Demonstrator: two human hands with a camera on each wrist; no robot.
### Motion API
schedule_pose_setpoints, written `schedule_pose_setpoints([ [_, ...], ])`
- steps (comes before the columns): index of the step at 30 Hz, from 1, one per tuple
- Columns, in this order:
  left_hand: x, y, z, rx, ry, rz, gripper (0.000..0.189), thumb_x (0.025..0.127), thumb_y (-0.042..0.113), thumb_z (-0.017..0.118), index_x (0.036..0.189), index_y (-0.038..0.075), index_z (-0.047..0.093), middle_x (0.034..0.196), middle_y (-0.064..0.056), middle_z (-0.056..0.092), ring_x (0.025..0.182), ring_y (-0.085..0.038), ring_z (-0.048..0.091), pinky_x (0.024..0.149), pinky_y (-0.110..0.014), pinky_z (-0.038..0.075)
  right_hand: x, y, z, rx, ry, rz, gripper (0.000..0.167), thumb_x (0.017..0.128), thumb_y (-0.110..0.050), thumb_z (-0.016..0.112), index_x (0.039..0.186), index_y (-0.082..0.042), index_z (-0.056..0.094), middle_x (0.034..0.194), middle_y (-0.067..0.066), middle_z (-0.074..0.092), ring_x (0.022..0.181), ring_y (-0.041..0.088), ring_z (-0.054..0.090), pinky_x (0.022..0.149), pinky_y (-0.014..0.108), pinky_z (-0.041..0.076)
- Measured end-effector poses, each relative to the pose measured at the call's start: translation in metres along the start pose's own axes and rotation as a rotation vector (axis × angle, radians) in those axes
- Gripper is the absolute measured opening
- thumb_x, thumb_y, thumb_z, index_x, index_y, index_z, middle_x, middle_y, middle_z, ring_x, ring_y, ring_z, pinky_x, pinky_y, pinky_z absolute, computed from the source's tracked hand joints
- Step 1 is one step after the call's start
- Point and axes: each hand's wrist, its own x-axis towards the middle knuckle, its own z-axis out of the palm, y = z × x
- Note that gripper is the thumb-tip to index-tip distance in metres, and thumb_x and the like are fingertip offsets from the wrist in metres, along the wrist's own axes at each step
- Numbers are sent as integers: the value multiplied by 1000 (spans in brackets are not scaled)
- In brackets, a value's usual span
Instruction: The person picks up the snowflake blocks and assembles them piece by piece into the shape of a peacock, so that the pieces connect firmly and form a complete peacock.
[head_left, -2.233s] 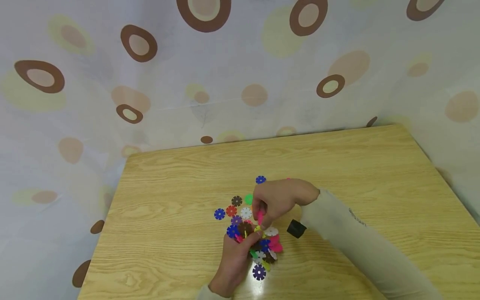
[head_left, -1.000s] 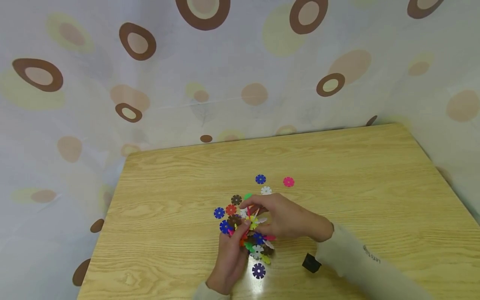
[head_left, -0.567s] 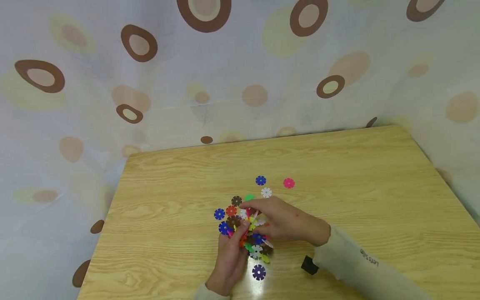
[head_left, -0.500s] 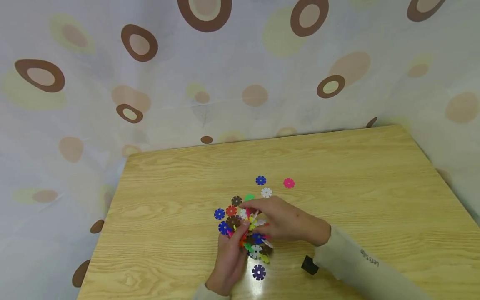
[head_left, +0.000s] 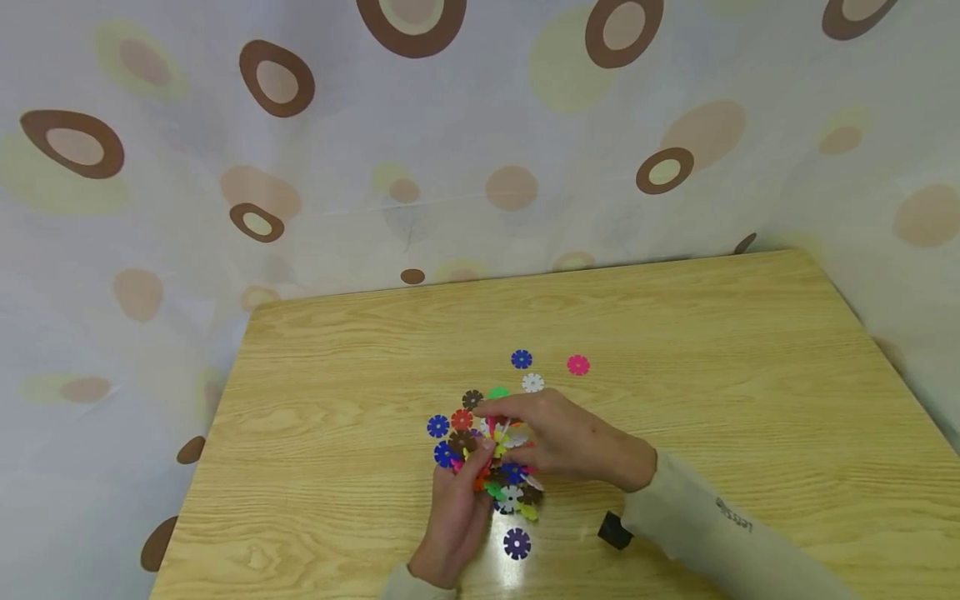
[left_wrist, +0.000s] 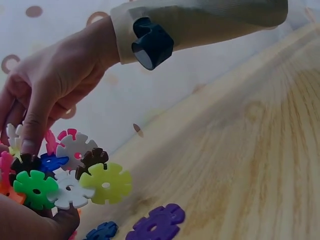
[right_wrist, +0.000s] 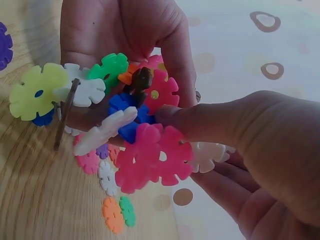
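Notched plastic flower discs in many colours are slotted together into a cluster. My left hand grips it from the lower left, its thumb lying over the front. From the right, my right hand reaches around the cluster, thumb below and fingers above. In the right wrist view, that hand's thumb presses by a blue disc and pink discs, with its fingers behind a white disc. A yellow disc and a green disc stick out in the left wrist view.
Loose discs lie on the wooden table: a purple disc in front, a blue disc, a pink disc and several others behind. A black wrist device hangs below the right sleeve. Patterned cloth hangs behind the table.
The right hand, earlier arched above the cluster pinching a pink disc, has turned and spread around the cluster's right side. The cluster has shifted slightly left. The last half second shows little motion.
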Motion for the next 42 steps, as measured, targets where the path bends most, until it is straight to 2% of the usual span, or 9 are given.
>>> schedule_pose_setpoints([
  [6,0,-1,-2,-9,21,-6,19,109,12,61,128,13,62,124,7,68,112,-8,70,102,-22,60,2,0,3,-28,-23,-22,62,90,6,83,148,-6,65,147,14,72,95,11,72,69,16,59],
  [11,0,-1,-3,-6,46,-11,22,109,12,61,130,12,62,124,6,68,111,-9,70,101,-22,60,4,-2,2,-63,-33,-47,60,91,5,83,148,-4,65,146,15,72,116,22,77,84,16,62],
  [19,1,0,-4,-30,44,-16,23,109,13,60,132,12,58,127,6,65,115,-10,67,107,-24,58,5,2,2,-33,-31,-45,60,92,2,84,148,-5,64,140,15,75,109,17,76,85,16,62],
  [24,1,3,-2,-58,-37,0,34,110,11,53,144,7,50,132,4,62,123,-12,63,114,-26,53,0,11,1,89,26,-40,61,93,0,83,149,-5,61,139,15,73,117,22,74,99,27,65],
  [27,-1,4,-2,-75,-75,10,44,107,3,52,151,5,48,129,6,62,123,-9,60,113,-22,51,-5,16,-3,221,39,-15,59,94,1,81,149,-6,61,145,16,69,123,25,72,104,34,64],
  [31,-3,2,0,-83,-99,44,39,105,-4,53,141,11,54,121,7,61,115,-7,61,111,-22,53,-15,25,-10,416,48,26,60,101,-3,74,157,-9,54,160,14,59,142,33,62,115,42,58],
  [34,-5,0,1,-79,-91,64,36,107,-2,56,139,15,56,124,6,62,116,-10,65,114,-28,56,-25,33,-12,509,107,54,58,107,-9,68,161,-7,48,166,15,52,150,42,54,118,40,56],
  [38,-6,-3,4,-82,-50,77,40,108,0,59,145,11,53,126,4,63,116,-12,69,113,-32,59,-41,40,-8,511,162,100,53,112,-14,62,161,-6,46,159,23,57,143,48,59,112,34,60],
  [42,-7,-6,8,-99,-30,97,40,109,0,57,147,7,49,128,2,64,116,-11,70,114,-31,58,-57,42,3,496,90,164,63,109,-19,69,163,-5,41,140,22,71,126,35,73,100,32,65],
])
